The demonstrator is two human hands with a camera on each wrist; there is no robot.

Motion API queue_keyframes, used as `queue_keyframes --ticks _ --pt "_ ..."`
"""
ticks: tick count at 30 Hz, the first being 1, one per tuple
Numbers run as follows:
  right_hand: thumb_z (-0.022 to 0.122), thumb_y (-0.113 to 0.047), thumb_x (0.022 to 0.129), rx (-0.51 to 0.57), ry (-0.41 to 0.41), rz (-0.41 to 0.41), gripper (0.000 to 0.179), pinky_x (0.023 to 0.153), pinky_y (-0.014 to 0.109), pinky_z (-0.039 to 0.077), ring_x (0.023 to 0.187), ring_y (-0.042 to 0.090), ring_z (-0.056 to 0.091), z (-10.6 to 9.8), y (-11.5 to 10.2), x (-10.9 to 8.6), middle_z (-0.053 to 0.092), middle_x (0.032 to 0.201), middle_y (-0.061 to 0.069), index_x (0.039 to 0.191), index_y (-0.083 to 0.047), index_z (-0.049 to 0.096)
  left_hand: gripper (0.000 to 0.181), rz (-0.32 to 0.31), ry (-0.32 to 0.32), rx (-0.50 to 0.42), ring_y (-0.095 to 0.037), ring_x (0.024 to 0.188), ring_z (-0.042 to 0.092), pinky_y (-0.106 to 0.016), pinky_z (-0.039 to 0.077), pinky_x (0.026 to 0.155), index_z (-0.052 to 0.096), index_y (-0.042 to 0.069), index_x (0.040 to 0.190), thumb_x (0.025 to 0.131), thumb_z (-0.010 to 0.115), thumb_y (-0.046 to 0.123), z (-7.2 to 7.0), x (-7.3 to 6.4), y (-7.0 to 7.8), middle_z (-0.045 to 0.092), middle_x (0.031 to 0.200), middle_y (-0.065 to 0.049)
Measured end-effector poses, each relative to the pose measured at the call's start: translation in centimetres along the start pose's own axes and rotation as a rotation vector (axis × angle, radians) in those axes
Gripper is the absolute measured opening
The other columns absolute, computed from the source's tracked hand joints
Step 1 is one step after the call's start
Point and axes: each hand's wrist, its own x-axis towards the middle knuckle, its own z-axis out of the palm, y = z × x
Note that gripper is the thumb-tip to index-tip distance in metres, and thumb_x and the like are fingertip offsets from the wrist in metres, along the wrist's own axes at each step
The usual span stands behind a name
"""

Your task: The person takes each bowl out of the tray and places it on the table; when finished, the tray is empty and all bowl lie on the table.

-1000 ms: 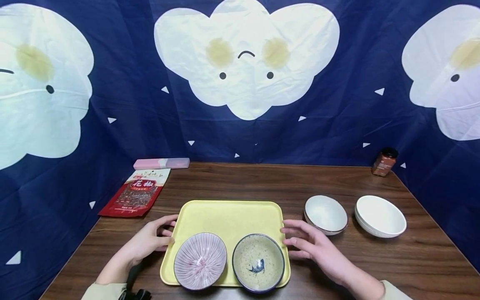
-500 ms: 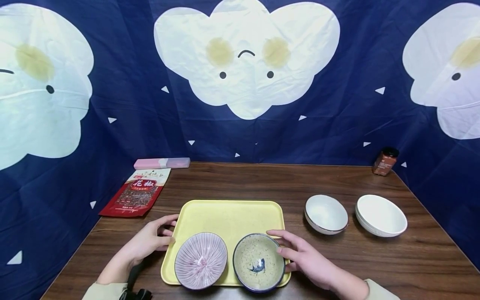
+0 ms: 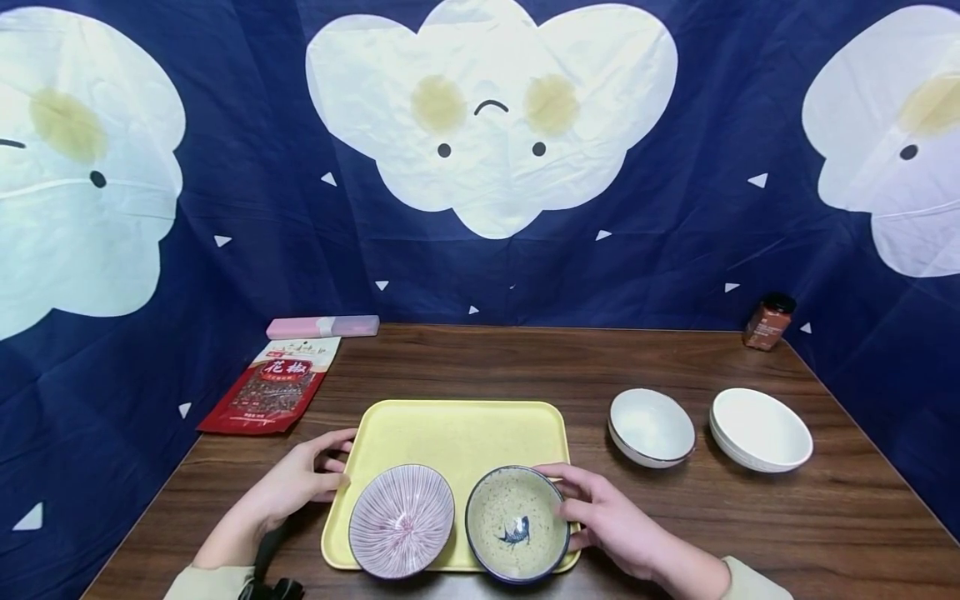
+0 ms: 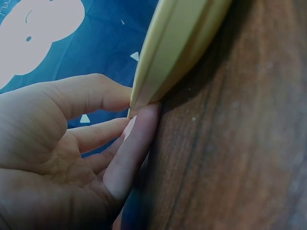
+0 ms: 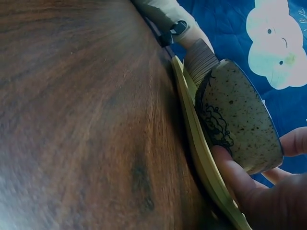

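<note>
A yellow tray (image 3: pixel 457 429) lies on the table with two bowls at its near side. The left one is a purple-striped bowl (image 3: pixel 401 522). On the right is a speckled green bowl (image 3: pixel 517 525) with a dark rim and a blue fish painted inside. My left hand (image 3: pixel 303 475) touches the tray's left edge; its fingertips (image 4: pixel 120 98) meet the rim in the left wrist view. My right hand (image 3: pixel 600 508) grips the speckled bowl from the right, with one digit at the rim and another (image 5: pixel 230 167) low on the outer wall.
Two white bowls, one with a thin dark rim (image 3: pixel 651 427) and a wider one (image 3: pixel 761 429), stand right of the tray. A red spice packet (image 3: pixel 273 387) and a pink case (image 3: pixel 322 327) lie back left. A black-capped jar (image 3: pixel 768 323) sits back right.
My right hand has moved left from the tray's right edge to the speckled bowl and taken hold of it. My left hand and the bowls have stayed in place.
</note>
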Motion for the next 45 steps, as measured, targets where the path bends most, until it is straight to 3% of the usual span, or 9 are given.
queue_keyframes --ticks 18,34,45 --pt "0.049 0.006 0.089 0.094 0.011 -0.033 0.058 0.073 0.047 0.061 0.105 0.032 0.063 0.3 0.3 -0.3 0.057 0.131 0.023 0.146 0.01 0.041 0.073 0.029 -0.018 -0.001 -0.028 0.099 0.055 -0.043 0.061 0.075 0.035 -0.011 0.15 0.083 0.064 -0.009 0.1 0.2 -0.2 0.045 0.13 -0.029" --pt "0.048 0.006 0.093 0.134 -0.026 -0.092 0.055 0.071 0.043 0.061 0.108 0.032 0.063 -1.7 -1.0 -2.5 0.054 0.139 0.02 0.147 0.01 0.04 0.073 0.032 -0.018 -0.009 -0.029 0.1 0.055 -0.043 0.061 0.075 0.035 -0.011 0.151 0.084 0.064 -0.009 0.2 0.3 -0.2 0.044 0.132 -0.029" --pt "0.046 0.007 0.094 0.145 -0.001 -0.101 0.052 0.07 0.036 0.061 0.103 0.026 0.065 -3.7 -1.9 -4.9 0.056 0.137 0.016 0.145 -0.002 0.049 0.073 0.028 -0.01 -0.001 -0.028 0.099 0.055 -0.042 0.061 0.075 0.034 -0.012 0.151 0.084 0.065 -0.009 0.0 0.1 -0.2 0.043 0.132 -0.029"
